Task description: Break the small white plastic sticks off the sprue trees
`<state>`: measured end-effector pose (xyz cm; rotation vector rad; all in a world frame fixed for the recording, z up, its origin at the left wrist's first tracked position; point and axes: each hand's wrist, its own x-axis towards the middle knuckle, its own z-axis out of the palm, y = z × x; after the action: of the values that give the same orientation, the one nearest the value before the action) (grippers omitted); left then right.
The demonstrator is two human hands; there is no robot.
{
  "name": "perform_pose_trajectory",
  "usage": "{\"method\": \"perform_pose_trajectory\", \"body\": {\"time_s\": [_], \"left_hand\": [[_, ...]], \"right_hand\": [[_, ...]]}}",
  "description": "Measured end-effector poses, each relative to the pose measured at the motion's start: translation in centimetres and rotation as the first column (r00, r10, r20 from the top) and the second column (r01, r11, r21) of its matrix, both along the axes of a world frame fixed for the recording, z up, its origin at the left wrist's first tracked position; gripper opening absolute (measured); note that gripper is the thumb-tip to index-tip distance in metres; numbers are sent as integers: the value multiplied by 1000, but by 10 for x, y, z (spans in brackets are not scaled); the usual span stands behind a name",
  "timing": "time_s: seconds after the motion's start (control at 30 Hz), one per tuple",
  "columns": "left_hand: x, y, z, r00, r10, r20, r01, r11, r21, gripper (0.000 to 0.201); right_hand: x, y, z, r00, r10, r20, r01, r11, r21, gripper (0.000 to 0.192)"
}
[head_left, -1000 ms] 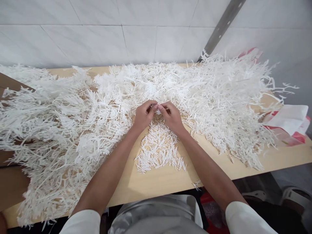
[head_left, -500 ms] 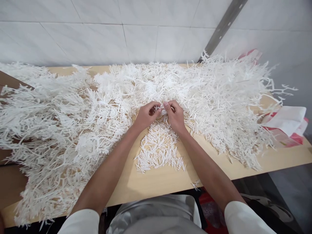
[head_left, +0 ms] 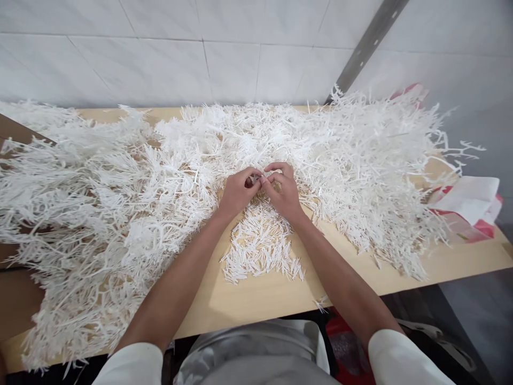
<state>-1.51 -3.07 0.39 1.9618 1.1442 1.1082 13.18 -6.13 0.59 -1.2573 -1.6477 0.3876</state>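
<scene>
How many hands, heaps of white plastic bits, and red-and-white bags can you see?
Hands: 2, left hand and right hand
White heaps: 2, branchy heap and small sticks pile
Red-and-white bags: 1, bag
Total: 5

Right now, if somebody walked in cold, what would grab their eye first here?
A sprawling heap of white branched plastic sprues covers most of the light wooden table, piled back to the tiled wall. At its middle, the left hand and right hand meet fingertip to fingertip over a small white piece. Just below them lies a neat pile of short white sticks.
</scene>
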Motion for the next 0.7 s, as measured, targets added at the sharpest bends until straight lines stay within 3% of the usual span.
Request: {"method": "perform_pose_trajectory", "body": {"time_s": [0.2, 0.33, 0.37, 0.5, 0.6, 0.7], "left_hand": [[0, -2, 0, 996, 58, -69, -57, 998, 18, 6], [-3, 2, 2, 952, 303, 46, -302, 953, -26, 8], [-4, 2, 2, 946, 317, 63, -316, 948, -24, 8], [-3, 2, 1, 991, 129, -21, -128, 990, 56, 3], [-2, 2, 0, 986, 159, 45, -161, 987, 30, 14], [-3, 2, 0, 987, 141, 81, -142, 990, 17, 24]], "right_hand": [[-3, 4, -4, 999, 27, -32, -25, 999, 47, 27], [-8, -5, -1, 996, 89, 22, -90, 995, 53, 29], [-10, -8, 1, 994, 104, 38, -105, 994, 37, 28], [-13, -13, 5, 998, -9, -70, 2, 995, -102, 28], [-12, -11, 6, 965, -115, -234, 66, 976, -209, 33], [-12, -9, 5, 934, -139, -330, 57, 968, -245, 30]]}}
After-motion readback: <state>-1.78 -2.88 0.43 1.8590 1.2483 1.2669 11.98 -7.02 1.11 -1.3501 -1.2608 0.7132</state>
